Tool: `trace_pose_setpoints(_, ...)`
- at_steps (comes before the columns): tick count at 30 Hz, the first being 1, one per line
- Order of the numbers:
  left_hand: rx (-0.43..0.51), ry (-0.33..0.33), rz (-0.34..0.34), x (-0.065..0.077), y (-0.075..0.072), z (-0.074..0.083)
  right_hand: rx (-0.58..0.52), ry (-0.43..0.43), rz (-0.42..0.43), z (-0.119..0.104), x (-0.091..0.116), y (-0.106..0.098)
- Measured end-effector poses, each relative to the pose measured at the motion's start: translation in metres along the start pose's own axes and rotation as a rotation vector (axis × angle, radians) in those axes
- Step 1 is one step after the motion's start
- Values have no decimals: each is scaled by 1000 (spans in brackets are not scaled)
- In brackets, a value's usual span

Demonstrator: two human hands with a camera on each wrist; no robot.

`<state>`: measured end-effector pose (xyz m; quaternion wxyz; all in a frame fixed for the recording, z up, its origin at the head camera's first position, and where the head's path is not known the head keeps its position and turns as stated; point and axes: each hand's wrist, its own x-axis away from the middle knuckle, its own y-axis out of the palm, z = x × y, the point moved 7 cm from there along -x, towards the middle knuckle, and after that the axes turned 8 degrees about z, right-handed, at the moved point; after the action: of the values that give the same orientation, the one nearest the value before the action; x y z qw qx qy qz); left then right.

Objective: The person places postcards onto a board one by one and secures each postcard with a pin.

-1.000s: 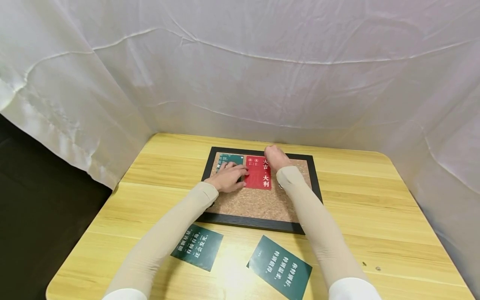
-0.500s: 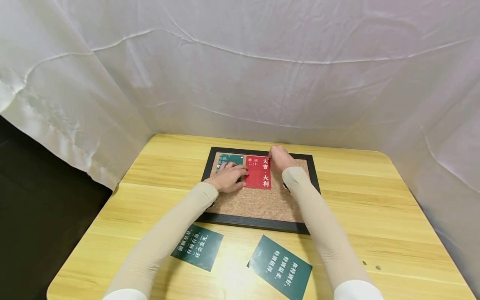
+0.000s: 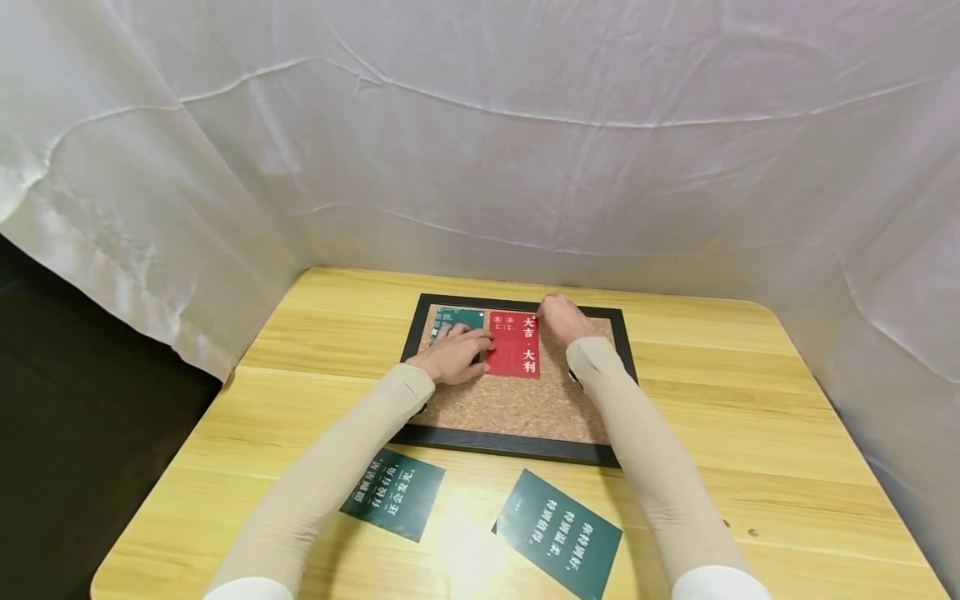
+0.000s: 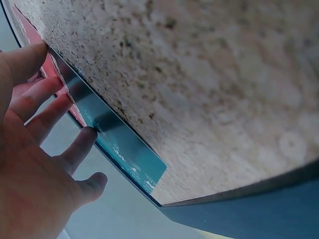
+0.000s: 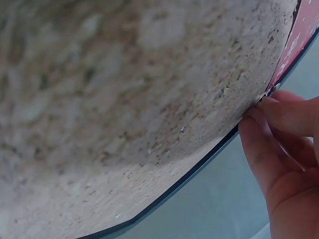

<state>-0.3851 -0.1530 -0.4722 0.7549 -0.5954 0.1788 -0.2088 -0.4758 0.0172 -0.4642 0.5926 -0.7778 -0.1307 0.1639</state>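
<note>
Just now my head feed gave me one small change: the right hand [image 3: 562, 319] has slid off the upper right corner of the red card [image 3: 512, 350] within the last second, and it sits right at that corner's edge, by the black frame [image 3: 495, 442]. With the corner bared, I judge the card's placing to be nearly settled, though what secures it is too small to make out. The right fingers are bent in, tips close together against the cork [image 3: 517, 408]; I cannot tell whether they pinch anything. The left hand [image 3: 452, 355] has hardly shifted, its fingers spread and gripping nothing, laid over the green card [image 3: 468, 317] and reaching the red one's left side. Those two lie side by side along the cork's top. Nearer the person, a loose card [image 3: 393, 496] and a tilted card [image 3: 561, 529] lie on the table [image 3: 712, 375], seemingly left for later.
</note>
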Motion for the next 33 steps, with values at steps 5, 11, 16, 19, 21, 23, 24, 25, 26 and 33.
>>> trace_pose_setpoints(5,3,-2,-1,0,0,0,23,1,1,-1,-1,1)
trace_pose_setpoints(11,6,-1,0,0,0,0,8,35,7,-1,0,1)
trace_pose_setpoints(16,1,-3,-1,0,0,1,29,23,8,-3,0,1)
trace_pose_setpoints(19,1,-3,-2,0,0,2,33,26,12,-3,0,1)
trace_pose_setpoints(21,2,-3,-1,-1,-1,2,35,32,16,-3,0,1)
trace_pose_setpoints(23,1,-4,0,-1,-1,2,41,37,20,-2,0,1)
trace_pose_setpoints(24,0,-5,0,-1,-1,3,46,38,21,-2,0,1)
trace_pose_setpoints(25,-1,-5,-1,-1,-1,3,48,41,23,-2,0,1)
trace_pose_setpoints(26,-4,-6,-2,-1,-1,3,52,41,23,-2,0,1)
trace_pose_setpoints(33,-5,-4,-3,-3,0,3,82,31,22,-4,2,0)
